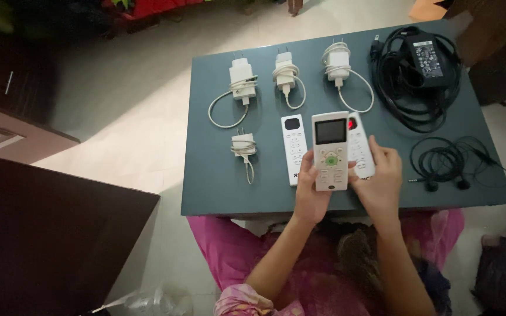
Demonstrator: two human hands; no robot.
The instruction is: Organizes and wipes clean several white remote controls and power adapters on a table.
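On the grey-green surface [218, 187], four white chargers with wound cables are laid out, one [243, 147] nearer the front edge. A slim white remote [293, 149] lies beside them. A white remote with a screen [330, 151] is gripped over the front middle by the left hand [310, 190] and right hand [377, 178], above another remote [359, 146]. A black power adapter [426, 58] and black earphones [452, 161] are seen rightmost.
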